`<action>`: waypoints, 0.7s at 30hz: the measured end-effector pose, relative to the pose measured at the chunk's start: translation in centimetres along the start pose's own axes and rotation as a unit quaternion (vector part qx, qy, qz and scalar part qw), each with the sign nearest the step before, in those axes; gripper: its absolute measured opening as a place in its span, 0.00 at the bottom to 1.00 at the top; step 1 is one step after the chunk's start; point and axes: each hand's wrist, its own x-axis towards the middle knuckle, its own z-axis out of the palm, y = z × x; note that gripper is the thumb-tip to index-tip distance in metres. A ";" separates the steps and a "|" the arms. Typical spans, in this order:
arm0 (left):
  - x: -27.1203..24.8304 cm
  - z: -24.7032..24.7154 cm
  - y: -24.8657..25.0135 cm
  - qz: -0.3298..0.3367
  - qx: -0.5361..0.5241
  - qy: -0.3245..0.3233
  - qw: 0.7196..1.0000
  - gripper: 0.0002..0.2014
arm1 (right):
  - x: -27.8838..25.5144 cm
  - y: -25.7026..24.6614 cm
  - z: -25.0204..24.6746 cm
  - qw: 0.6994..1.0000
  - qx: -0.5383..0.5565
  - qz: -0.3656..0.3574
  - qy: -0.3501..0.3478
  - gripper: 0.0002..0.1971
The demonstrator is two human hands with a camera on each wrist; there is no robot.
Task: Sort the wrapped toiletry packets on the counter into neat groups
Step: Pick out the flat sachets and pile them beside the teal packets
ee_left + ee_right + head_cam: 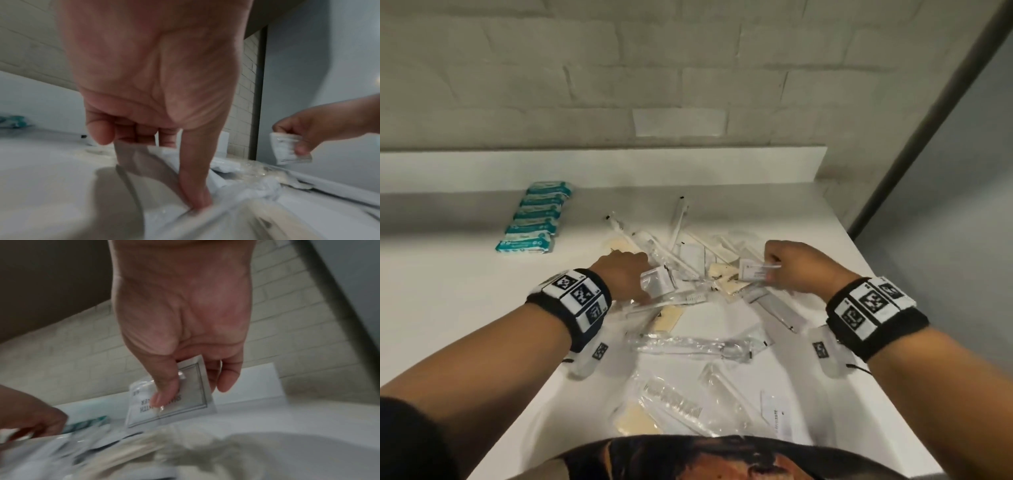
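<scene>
1. Your right hand [183, 308] pinches a small white printed sachet [170, 400] between thumb and fingers [226, 378].
2. Your left hand [156, 73] pinches a clear-wrapped white packet [657, 281] above the white desk [465, 291].

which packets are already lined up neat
The teal packets at the counter's far left, stacked in one tidy row. The clear ones lie jumbled.

Black wristband [571, 301] on each wrist [876, 317], white tiles with black square markers, dark sleeve [404, 442], dark printed shirt [705, 457]
</scene>
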 end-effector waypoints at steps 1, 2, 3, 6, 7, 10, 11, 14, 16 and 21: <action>-0.1 0.1 -0.2 -0.003 -0.027 -0.013 1.000 0.29 | 0.3 0.6 -0.4 1.000 0.012 0.018 0.001 0.05; -0.1 0.2 -0.4 -0.005 -0.059 -0.025 0.998 0.28 | 0.5 1.0 -0.5 0.999 0.016 0.032 -0.007 0.06; -0.1 0.4 -0.7 -0.002 -0.078 -0.032 0.996 0.26 | 0.9 1.2 -0.4 0.999 0.010 0.042 -0.028 0.09; -0.5 0.0 -0.8 0.031 -0.055 -0.032 0.997 0.09 | 1.4 0.6 0.5 0.993 -0.020 0.036 -0.114 0.12; -0.7 -0.3 -0.6 0.037 -0.052 -0.023 0.998 0.06 | 1.4 0.4 0.8 0.990 -0.017 0.023 -0.139 0.12; -1.2 -1.6 0.0 0.048 -0.117 0.031 0.991 0.06 | 0.9 0.2 0.7 0.983 -0.010 -0.015 -0.182 0.18; -0.9 -1.9 0.1 0.062 -0.135 0.055 0.987 0.11 | 0.8 0.2 0.5 0.982 -0.014 -0.023 -0.189 0.19; 0.0 -2.4 1.4 0.113 -0.131 0.058 0.983 0.28 | 0.4 -0.2 0.8 0.971 -0.080 -0.057 -0.220 0.28; 0.5 -2.1 2.9 0.126 -0.083 0.006 0.989 0.32 | 0.0 -0.6 1.2 0.959 -0.112 -0.079 -0.248 0.30; 0.2 -1.6 4.7 0.139 -0.008 -0.053 0.989 0.29 | 0.2 0.2 0.0 0.967 -0.122 -0.060 -0.216 0.09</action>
